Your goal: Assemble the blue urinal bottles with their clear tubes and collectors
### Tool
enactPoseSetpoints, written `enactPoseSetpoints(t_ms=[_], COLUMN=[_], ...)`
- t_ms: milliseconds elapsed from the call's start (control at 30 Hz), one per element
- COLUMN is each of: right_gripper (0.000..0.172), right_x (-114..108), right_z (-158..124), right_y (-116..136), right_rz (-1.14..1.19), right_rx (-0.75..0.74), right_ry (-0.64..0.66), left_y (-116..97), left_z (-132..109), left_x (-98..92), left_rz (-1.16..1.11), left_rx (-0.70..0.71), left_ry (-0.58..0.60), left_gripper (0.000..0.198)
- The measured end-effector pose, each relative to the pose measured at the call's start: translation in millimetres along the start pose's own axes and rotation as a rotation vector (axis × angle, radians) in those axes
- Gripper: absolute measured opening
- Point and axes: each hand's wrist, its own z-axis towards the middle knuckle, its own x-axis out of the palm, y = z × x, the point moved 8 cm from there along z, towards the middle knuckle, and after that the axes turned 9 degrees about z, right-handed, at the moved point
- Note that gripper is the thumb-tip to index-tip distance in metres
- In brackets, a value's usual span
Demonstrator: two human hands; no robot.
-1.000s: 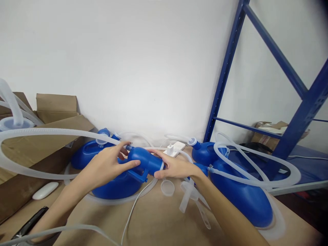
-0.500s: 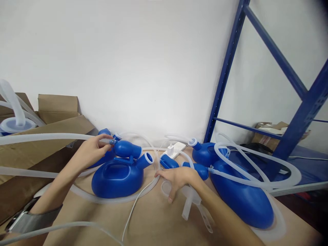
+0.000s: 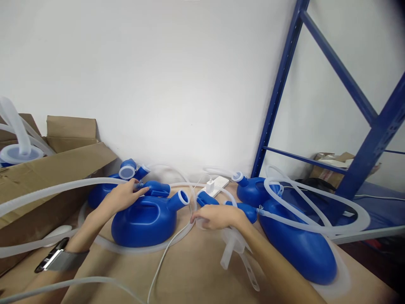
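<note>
My left hand (image 3: pixel 126 196) is closed around the joint between a translucent hose and a blue bulb-shaped hose end piece (image 3: pixel 156 188). That piece lies over a blue urinal bottle (image 3: pixel 144 226) with a handle opening and an open spout facing right. My right hand (image 3: pixel 218 215) is closed, its fingertips on a translucent hose (image 3: pixel 192 223) that curves around the bottle. Under and beside the right hand lie a translucent cap with a stub (image 3: pixel 232 245) and a perforated strap (image 3: pixel 251 272). Another blue hose end piece (image 3: pixel 247 211) lies beyond the right hand.
More blue bottles stand at the back left (image 3: pixel 98 194) and right (image 3: pixel 297 240), with looped hoses on the right. A white power strip (image 3: pixel 218 185) sits by the wall. An open cardboard box (image 3: pixel 57 177) is at left, a blue metal rack (image 3: pixel 278 93) at right. A white cable (image 3: pixel 166 253) crosses the table.
My left hand and the blue end piece have moved lower, the piece now sitting nearer the bottle. The hose from it sags further. My right thumb has drawn in towards the fingers.
</note>
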Motion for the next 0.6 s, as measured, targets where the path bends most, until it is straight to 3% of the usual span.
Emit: enactPoseSetpoints(t_ms=[100, 200, 367, 500, 600], right_gripper=[0.04, 0.034, 0.038, 0.03, 0.025], right_x=[-17, -37, -69, -85, -88], right_z=[-13, -27, -42, -46, -46], right_y=[19, 38, 30, 29, 37], right_rz=[-0.004, 0.101, 0.32, 0.476, 0.566], right_rx=[-0.076, -0.157, -0.115, -0.28, -0.412], right_ry=[0.004, -0.076, -0.331, -0.494, -0.57], left_y=[-9, -20, -25, -32, -44], left_z=[-2, -4, -19, -40, -51], left_x=[9.5, 7.3, -31.5, -61.8, -68.4], left_rz=[-0.044, -0.109, -0.347, -0.773, -1.054], left_rx=[0.006, 0.042, -0.03, -0.056, -0.06], left_ry=[0.016, -0.046, -0.285, -0.43, -0.435], left_gripper=[0.071, 0.062, 0.049, 0.05, 0.052])
